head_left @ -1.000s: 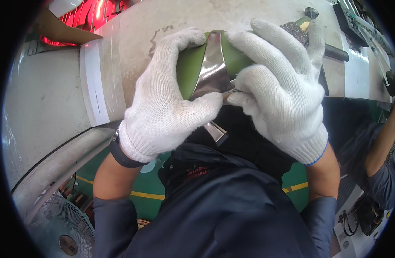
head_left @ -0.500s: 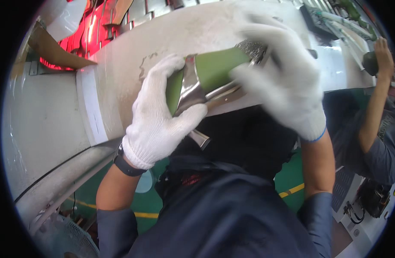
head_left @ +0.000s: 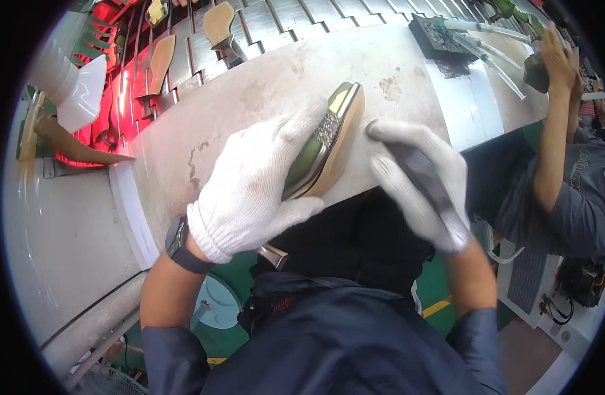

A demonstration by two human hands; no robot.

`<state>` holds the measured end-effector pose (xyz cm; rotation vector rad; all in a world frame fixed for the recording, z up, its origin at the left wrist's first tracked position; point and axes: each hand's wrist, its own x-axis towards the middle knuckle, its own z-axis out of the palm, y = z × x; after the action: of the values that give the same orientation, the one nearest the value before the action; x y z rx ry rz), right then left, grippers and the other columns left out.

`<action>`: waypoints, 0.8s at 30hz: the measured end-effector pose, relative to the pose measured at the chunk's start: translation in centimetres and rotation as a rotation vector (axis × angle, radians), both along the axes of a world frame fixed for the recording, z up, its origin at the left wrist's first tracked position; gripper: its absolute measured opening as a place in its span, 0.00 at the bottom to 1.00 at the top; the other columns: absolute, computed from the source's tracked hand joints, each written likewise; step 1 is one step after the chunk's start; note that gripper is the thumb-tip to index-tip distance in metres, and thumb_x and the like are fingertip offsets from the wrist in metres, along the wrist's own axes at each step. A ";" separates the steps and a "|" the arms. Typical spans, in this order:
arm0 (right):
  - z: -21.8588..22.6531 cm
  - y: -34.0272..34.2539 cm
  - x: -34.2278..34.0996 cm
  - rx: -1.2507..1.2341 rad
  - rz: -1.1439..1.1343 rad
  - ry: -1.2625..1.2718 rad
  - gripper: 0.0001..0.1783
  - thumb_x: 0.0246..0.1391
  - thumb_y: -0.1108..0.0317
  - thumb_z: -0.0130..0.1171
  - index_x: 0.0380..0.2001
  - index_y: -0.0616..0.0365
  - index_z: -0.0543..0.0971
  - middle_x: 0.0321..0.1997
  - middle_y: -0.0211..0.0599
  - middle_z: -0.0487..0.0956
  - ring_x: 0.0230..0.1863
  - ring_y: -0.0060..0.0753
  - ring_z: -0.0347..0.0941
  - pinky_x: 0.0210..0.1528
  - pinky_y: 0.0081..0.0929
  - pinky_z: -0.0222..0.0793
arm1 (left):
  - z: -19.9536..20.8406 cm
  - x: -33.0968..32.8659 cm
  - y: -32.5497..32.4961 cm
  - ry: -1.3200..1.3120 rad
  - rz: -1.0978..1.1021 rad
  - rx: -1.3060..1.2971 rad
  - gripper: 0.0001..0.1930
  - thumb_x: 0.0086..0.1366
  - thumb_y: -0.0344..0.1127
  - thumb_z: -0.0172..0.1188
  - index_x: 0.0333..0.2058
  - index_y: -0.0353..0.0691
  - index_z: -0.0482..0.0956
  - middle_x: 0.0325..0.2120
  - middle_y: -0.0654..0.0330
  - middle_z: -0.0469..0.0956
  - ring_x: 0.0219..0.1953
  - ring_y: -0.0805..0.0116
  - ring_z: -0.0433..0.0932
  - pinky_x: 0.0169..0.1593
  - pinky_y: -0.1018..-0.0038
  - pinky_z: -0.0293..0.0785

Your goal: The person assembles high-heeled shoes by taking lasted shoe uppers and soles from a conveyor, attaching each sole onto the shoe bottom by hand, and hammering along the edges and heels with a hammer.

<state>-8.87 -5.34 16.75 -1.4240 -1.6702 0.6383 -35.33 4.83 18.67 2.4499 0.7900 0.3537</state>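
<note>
A high-heeled shoe [head_left: 335, 151] with silvery straps, a glittery band and a tan sole sits on a green last. My left hand [head_left: 250, 174], in a white knit glove, is wrapped round it, its palm covering much of the upper. The metallic heel [head_left: 273, 255] sticks out below that hand. To the right of the shoe and apart from it, my gloved right hand [head_left: 427, 178] is closed on a dark grey elongated tool [head_left: 416, 168] with a rounded tip; its exact kind cannot be made out.
Beyond the pale worktop [head_left: 250, 85] runs a slatted metal conveyor [head_left: 296, 29] carrying several shoe parts, lit red at its left. A black block [head_left: 441, 39] with syringes [head_left: 490, 62] lies at far right. Beside me a co-worker's hand [head_left: 558, 62] holds a green last. A white funnel-shaped piece [head_left: 82, 99] stands left.
The shoe has turned, its toe now pointing away and its sole facing right. My right hand has left the shoe, moved lower, and the tool in it now shows plainly.
</note>
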 end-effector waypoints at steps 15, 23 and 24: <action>3.6 2.3 -2.5 -0.169 -0.042 0.427 0.18 0.61 0.78 0.68 0.54 0.73 0.83 0.57 0.55 0.88 0.58 0.42 0.87 0.67 0.39 0.79 | -0.5 0.1 0.8 -0.032 -0.066 0.025 0.60 0.44 0.32 0.86 0.77 0.32 0.64 0.62 0.41 0.78 0.62 0.39 0.78 0.68 0.51 0.72; 3.0 5.5 0.0 -0.129 -0.076 0.024 0.18 0.70 0.72 0.59 0.57 0.73 0.84 0.53 0.51 0.90 0.56 0.40 0.87 0.61 0.36 0.82 | -0.7 -0.4 0.8 -0.076 -0.067 0.013 0.59 0.46 0.32 0.85 0.78 0.33 0.64 0.63 0.40 0.77 0.62 0.36 0.77 0.67 0.50 0.72; 3.3 4.8 -0.6 -0.142 -0.024 0.207 0.16 0.66 0.78 0.62 0.55 0.70 0.85 0.51 0.50 0.90 0.53 0.41 0.89 0.58 0.35 0.83 | -0.8 -0.5 0.8 -0.076 -0.067 -0.006 0.59 0.46 0.32 0.84 0.78 0.34 0.64 0.63 0.40 0.77 0.62 0.36 0.77 0.67 0.50 0.72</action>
<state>-9.43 -0.53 20.01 -1.4222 -1.4680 0.8741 -35.87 5.64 17.89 2.4353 0.6740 0.4158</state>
